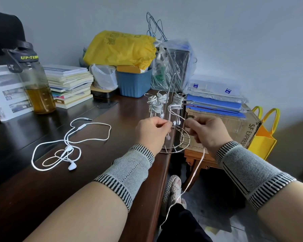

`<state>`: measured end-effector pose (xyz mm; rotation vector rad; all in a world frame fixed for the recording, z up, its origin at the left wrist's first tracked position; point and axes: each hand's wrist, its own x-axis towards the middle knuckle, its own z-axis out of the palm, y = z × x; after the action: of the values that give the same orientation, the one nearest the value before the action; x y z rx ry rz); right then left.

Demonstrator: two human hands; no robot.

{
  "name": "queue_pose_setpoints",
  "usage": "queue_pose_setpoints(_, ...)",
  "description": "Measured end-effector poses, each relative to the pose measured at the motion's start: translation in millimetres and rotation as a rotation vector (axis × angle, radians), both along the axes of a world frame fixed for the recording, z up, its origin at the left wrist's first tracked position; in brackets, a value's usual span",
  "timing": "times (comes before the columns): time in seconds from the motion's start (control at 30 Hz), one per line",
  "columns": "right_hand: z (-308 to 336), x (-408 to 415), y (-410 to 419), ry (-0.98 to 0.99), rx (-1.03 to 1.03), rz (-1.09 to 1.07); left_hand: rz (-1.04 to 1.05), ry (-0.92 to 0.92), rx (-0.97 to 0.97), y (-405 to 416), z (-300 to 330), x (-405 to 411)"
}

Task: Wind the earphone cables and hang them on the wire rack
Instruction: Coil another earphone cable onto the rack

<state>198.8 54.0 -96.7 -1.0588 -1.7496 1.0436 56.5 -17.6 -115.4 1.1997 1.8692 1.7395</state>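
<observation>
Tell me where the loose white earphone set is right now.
In the head view, the loose white earphone set lies uncoiled on the dark wooden desk, left of the left hand and in front of the water bottle.

Dark wooden desk [42, 180], grey wall [234, 32]

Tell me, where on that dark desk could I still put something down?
Bare desk lies near the front edge, between the loose earphones and the left forearm; another patch sits between the water bottle and the wire rack. The back is crowded: books, blue tub, bags.
</observation>
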Motion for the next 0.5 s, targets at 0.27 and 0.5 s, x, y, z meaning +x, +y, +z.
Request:
queue_pose_setpoints(0.27,18,8,14,-0.365,0.101,-0.083,-0.006,-0.004,-0.019,0,1,0)
queue_pose_setpoints(0.5,70,-19,15,-0.49,0.453,-0.339,0.011,-0.017,-0.012,2,0,-2)
